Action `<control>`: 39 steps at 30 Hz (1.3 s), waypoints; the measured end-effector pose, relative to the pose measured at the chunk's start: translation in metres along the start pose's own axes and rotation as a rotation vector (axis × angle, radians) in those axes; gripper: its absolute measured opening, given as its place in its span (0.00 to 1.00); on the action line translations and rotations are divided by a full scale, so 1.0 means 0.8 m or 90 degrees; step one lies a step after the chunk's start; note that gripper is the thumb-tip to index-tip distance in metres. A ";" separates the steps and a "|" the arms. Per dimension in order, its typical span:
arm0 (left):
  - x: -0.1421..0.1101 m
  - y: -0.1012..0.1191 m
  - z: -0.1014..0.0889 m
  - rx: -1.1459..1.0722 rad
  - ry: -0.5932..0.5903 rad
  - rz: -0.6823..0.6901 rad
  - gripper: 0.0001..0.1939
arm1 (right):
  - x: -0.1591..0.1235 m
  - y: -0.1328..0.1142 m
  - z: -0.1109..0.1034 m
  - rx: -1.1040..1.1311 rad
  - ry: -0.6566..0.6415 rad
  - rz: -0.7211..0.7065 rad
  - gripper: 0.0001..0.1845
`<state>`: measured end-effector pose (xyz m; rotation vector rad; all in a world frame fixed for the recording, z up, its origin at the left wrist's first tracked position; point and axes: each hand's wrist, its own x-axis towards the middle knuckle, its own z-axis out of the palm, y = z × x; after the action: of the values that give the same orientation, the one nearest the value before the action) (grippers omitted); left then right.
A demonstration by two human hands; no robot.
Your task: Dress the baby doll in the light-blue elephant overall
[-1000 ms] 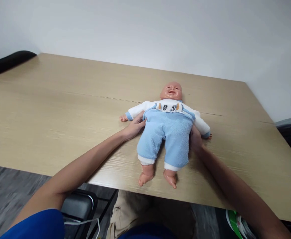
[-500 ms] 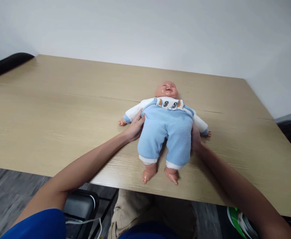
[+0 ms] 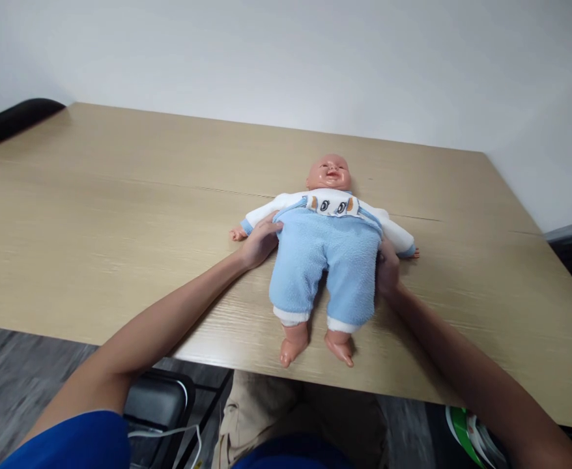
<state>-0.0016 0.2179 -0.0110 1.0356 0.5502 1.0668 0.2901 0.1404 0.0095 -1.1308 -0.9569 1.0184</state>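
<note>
A baby doll [image 3: 329, 173] lies on its back on the table, head away from me and bare feet near the front edge. It wears a white long-sleeved top [image 3: 286, 202] with blue cuffs and light blue fleece overalls [image 3: 349, 251]. A white band with two cartoon eyes crosses the chest. At the waist, my left hand [image 3: 261, 242] has its fingers closed on the side of the overalls. My right hand [image 3: 388, 268] is closed on the opposite side, its fingertips partly hidden by the cloth.
The wood-grain table [image 3: 120, 215] has a seam across it and meets a white wall [image 3: 286, 58] behind. A black chair back [image 3: 19, 120] stands at the far left. Below the front edge are a black chair seat [image 3: 156, 404], a white cable [image 3: 173, 431] and a green-rimmed object [image 3: 464, 430].
Both sides of the overalls' waist are drawn slightly outward. My left hand has shifted a little left and up, and the doll's arms are spread slightly wider.
</note>
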 end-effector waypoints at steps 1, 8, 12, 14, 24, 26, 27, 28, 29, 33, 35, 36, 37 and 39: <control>0.000 0.001 0.000 0.000 -0.003 0.001 0.27 | 0.001 0.001 -0.002 0.002 0.005 -0.018 0.18; -0.004 0.007 0.009 0.009 -0.014 0.017 0.31 | 0.008 0.014 -0.014 0.082 -0.012 -0.047 0.12; -0.004 0.008 0.008 0.020 0.049 0.061 0.27 | 0.019 0.030 -0.018 0.087 -0.038 -0.042 0.13; -0.002 0.007 0.004 0.026 0.088 0.077 0.28 | 0.022 0.036 -0.021 0.070 -0.028 -0.071 0.14; -0.001 0.020 -0.016 0.289 0.010 0.064 0.36 | 0.015 0.008 -0.020 0.030 -0.065 -0.009 0.19; 0.000 0.027 -0.022 0.337 -0.047 0.056 0.35 | 0.015 0.005 -0.020 0.009 -0.072 0.012 0.20; 0.001 0.031 -0.025 0.352 -0.071 0.051 0.35 | 0.015 0.004 -0.020 -0.002 -0.077 0.013 0.21; 0.002 0.033 -0.027 0.361 -0.091 0.048 0.34 | 0.015 0.004 -0.021 -0.015 -0.080 0.008 0.21; 0.003 0.035 -0.029 0.364 -0.107 0.046 0.34 | 0.014 0.004 -0.022 -0.028 -0.079 -0.001 0.20; 0.002 0.034 -0.028 0.296 -0.088 0.038 0.32 | 0.008 0.003 -0.027 -0.078 -0.059 -0.082 0.15; 0.001 0.030 -0.026 0.253 -0.061 0.024 0.32 | 0.006 0.003 -0.029 -0.104 -0.053 -0.131 0.14; 0.001 0.028 -0.025 0.242 -0.054 0.017 0.33 | 0.006 0.004 -0.030 -0.117 -0.053 -0.151 0.14; 0.001 0.027 -0.025 0.238 -0.049 0.012 0.33 | 0.008 0.004 -0.030 -0.128 -0.055 -0.163 0.14; 0.002 0.024 -0.025 0.235 -0.032 0.011 0.34 | 0.012 0.005 -0.028 -0.157 -0.070 -0.172 0.15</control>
<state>-0.0253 0.2297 -0.0029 1.3884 0.7150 0.9711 0.3131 0.1447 0.0023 -1.1175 -1.3128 0.7630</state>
